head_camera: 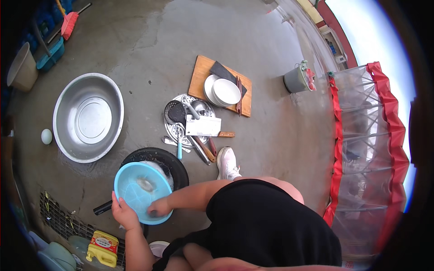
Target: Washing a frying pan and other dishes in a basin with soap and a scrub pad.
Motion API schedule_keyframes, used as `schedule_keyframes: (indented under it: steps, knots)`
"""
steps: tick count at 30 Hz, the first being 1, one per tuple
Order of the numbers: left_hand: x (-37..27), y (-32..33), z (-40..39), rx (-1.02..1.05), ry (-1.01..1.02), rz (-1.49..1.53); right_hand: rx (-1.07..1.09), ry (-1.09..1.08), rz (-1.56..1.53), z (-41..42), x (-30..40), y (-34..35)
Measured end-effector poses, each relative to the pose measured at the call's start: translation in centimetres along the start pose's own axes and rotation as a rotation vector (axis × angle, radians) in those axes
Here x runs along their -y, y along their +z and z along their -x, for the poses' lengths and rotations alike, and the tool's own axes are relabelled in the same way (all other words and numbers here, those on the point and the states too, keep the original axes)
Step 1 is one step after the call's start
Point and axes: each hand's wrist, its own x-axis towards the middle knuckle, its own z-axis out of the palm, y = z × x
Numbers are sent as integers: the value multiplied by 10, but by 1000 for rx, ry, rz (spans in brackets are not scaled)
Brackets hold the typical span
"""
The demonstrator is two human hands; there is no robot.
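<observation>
A light blue plastic basin (127,179) is tilted towards me above a black wok (181,169). My left hand (124,213) grips the basin's near left rim, thumb and fingers on its edge. Inside, my right hand (161,207) presses against the lower wall, closed around a small grey pad (153,213) that is mostly hidden by the fingers. Murky suds (145,185) lie on the basin's bottom. White foam (166,172) shows in the wok, whose black handle (102,207) sticks out to the left.
A large metal basin (93,118) stands left, with a pale egg-shaped object (46,136) beside it. Ahead, a perforated metal tray (168,127) bears a cleaver (203,125) and several utensils. White bowls (227,92) rest on a wooden board (200,78). A yellow jug (103,249) lies by a floor grate (56,216).
</observation>
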Motion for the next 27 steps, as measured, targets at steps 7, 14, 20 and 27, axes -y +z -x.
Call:
schedule_keyframes:
  steps: [7,14,20,27]
  knots:
    - [25,-17,1,52,-28,-147,-229,-50,944,-38,26,-121]
    - [6,-9,-5,-20,-183,52,-364,823,128,-29,11,11]
    - [13,-15,8,18,-80,-59,-438,496,-1436,-102,71,-33]
    - [15,-4,23,56,-66,-119,-1423,833,-1980,-118,-9,-88]
